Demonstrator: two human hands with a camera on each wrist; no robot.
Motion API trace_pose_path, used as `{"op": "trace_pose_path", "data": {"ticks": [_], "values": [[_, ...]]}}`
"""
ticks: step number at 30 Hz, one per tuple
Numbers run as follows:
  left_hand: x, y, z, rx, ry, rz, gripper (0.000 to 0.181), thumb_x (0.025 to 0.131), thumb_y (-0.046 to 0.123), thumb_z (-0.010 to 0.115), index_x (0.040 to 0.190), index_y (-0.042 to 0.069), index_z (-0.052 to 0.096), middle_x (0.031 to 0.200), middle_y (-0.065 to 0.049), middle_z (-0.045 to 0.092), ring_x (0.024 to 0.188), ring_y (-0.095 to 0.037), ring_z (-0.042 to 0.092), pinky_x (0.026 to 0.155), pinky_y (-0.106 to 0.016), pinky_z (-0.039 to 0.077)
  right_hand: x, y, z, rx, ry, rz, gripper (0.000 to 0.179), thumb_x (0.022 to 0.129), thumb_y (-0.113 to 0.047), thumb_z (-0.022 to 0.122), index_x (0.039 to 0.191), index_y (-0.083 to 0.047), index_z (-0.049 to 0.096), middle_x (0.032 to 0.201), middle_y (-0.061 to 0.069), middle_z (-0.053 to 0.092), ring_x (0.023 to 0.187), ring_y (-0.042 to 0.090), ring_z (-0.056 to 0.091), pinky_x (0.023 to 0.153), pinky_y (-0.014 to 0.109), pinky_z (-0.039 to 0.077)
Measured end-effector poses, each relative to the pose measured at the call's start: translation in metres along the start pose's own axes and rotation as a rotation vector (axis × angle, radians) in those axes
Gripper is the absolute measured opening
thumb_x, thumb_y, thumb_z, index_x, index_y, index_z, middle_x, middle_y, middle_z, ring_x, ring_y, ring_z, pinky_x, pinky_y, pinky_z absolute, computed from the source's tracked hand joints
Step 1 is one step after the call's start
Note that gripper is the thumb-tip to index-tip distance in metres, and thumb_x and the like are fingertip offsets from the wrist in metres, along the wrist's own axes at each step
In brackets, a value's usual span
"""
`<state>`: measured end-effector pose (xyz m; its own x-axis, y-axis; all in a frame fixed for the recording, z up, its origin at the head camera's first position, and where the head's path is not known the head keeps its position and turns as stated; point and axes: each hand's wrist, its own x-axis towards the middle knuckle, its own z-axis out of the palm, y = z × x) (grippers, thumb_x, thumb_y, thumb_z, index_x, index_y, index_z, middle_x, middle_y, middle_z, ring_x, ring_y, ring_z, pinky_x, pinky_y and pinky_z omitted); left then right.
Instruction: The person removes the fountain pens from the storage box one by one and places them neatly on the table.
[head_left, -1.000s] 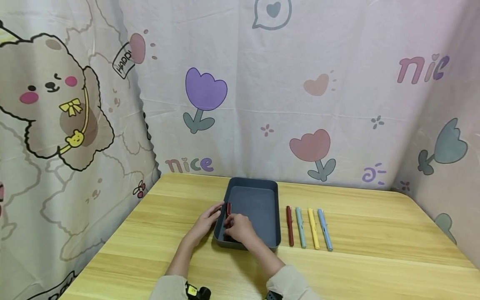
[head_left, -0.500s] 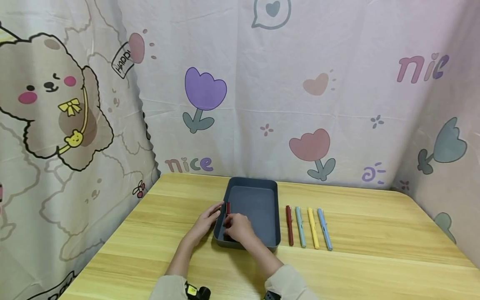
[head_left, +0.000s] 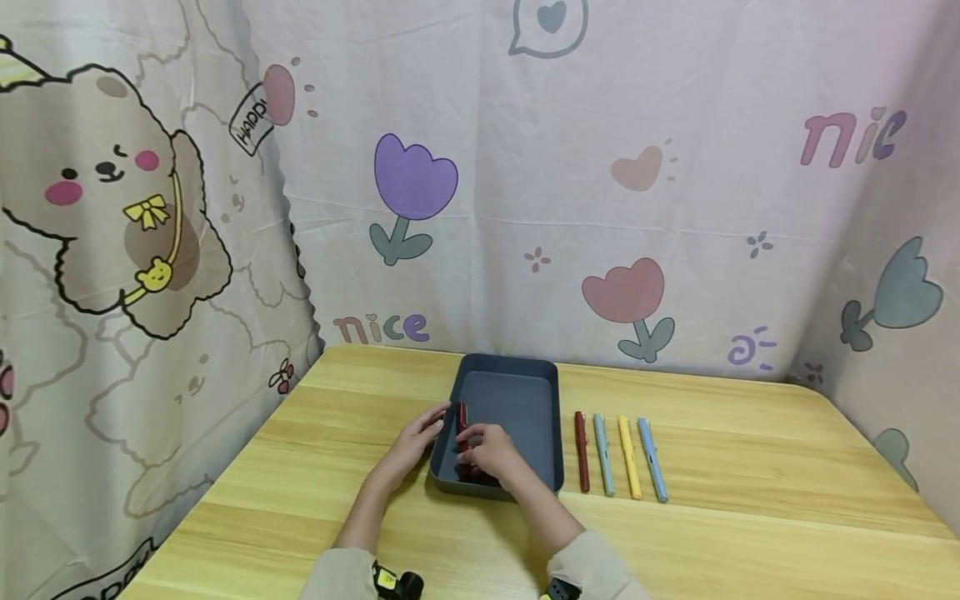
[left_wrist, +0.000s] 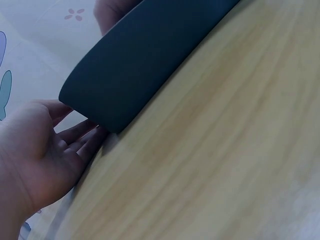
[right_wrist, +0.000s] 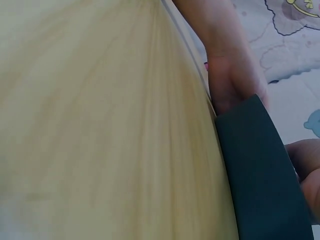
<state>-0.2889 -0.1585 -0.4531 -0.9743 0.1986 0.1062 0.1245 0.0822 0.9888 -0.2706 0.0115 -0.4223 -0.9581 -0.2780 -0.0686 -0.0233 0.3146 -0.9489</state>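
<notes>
My right hand (head_left: 491, 454) is inside the dark grey tray (head_left: 517, 400), near its left wall. Its fingertips pinch a dark red pen (head_left: 462, 417) that lies lengthwise along that wall. The fingers cover part of the pen's middle. Against the outside of the left wall rests my left hand (head_left: 408, 442), fingers extended, with fingertips at the rim. The left wrist view shows the left hand (left_wrist: 40, 150) at a corner of the tray (left_wrist: 135, 65). In the right wrist view the tray wall (right_wrist: 265, 170) hides most of the right hand (right_wrist: 310, 175).
Right of the tray, pens lie side by side on the wooden table (head_left: 712, 450): a dark red pen (head_left: 582, 454), a teal pen (head_left: 603, 458), a yellow pen (head_left: 629, 458) and a blue pen (head_left: 652, 458). A printed curtain (head_left: 510, 150) hangs behind the table.
My right hand has shifted slightly to the right within the tray, and the dark red pen shows more of its length. My left hand stays at the tray's side.
</notes>
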Motion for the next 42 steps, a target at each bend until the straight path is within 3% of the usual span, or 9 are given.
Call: {"op": "trace_pose_path", "data": {"ticks": [12,30,42], "values": [[0.002,-0.003,0.0,-0.009,-0.007,0.006,0.041,0.098,0.013,0.043,0.138,0.003,0.04,0.141,-0.018,0.035,0.127,-0.032,0.033,0.101,-0.047,0.029,-0.016,-0.005,-0.028,0.079,-0.02,-0.018,0.025,0.083,0.002,0.064,0.109,0.003,0.062,0.085,0.011,0.058,0.067,0.018,0.058,0.061,0.034,0.053],[0.001,-0.002,0.0,0.012,-0.015,0.016,0.043,0.099,0.014,0.041,0.139,-0.001,0.037,0.142,-0.02,0.031,0.127,-0.033,0.032,0.101,-0.045,0.029,-0.048,-0.006,-0.071,0.102,-0.027,-0.074,0.03,0.085,-0.001,0.063,0.114,0.004,0.058,0.101,0.016,0.054,0.073,0.02,0.061,0.066,0.036,0.053],[0.0,0.0,0.001,-0.009,-0.011,0.008,0.042,0.099,0.013,0.042,0.139,0.0,0.038,0.142,-0.019,0.032,0.127,-0.032,0.032,0.101,-0.044,0.029,-0.066,0.003,-0.101,0.108,0.06,-0.053,0.032,0.083,0.002,0.063,0.114,0.007,0.056,0.103,0.017,0.054,0.073,0.023,0.06,0.065,0.038,0.053]]}}
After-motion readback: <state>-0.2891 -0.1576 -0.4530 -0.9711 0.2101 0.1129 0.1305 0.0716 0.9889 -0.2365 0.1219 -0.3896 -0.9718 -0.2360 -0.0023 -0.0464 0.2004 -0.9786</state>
